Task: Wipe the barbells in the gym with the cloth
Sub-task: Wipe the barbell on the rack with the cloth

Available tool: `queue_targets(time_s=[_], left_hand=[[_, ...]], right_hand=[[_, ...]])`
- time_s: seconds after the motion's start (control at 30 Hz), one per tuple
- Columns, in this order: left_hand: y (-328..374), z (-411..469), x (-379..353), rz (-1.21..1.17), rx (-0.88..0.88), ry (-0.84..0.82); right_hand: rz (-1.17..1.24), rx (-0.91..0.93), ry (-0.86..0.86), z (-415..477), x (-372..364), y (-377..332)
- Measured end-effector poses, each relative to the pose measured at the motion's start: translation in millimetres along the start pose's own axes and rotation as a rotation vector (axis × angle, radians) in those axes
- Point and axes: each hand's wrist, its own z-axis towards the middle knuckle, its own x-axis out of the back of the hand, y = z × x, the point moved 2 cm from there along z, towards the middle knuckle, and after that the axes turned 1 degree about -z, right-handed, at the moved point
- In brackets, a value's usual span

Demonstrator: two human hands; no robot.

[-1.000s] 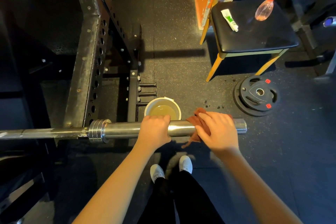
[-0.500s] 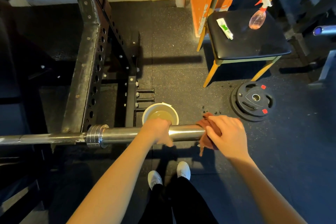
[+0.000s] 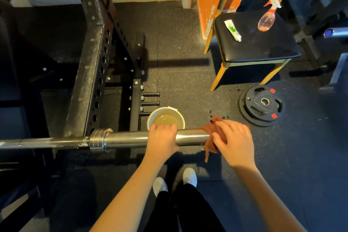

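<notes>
Head view. The barbell [image 3: 128,139] lies left to right across the near scene, its left part at the rack [image 3: 88,73]. My left hand [image 3: 162,137] grips the sleeve mid-length, fingers curled round it, and has not shifted. My right hand [image 3: 234,141] holds the cloth [image 3: 211,133], fingers curled over it on the sleeve's right end. A second ago bare steel showed beyond that hand; now cloth and hand cover the tip. Finding: the stroke has reached the end, so the outer stretch looks wiped. The sleeve under and left of my left hand, and the shaft, likely remain.
</notes>
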Motion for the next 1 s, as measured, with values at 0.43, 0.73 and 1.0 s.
queue_targets(time_s=[0.43, 0.73, 1.0], left_hand=[[-2.8, 0.9, -2.7, -0.043, -0.044, -0.011], [-27.7, 21.5, 19.0, -0.16, -0.012, -0.571], [-21.5, 1.8, 5.6, -0.019, -0.013, -0.137]], right_hand=[[0.0, -0.019, 0.026, 7.0, -2.6, -10.2], [0.057, 0.051, -0.089, 0.2, -9.5, -25.2], [-0.051, -0.289, 0.013, 11.9, -8.5, -16.9]])
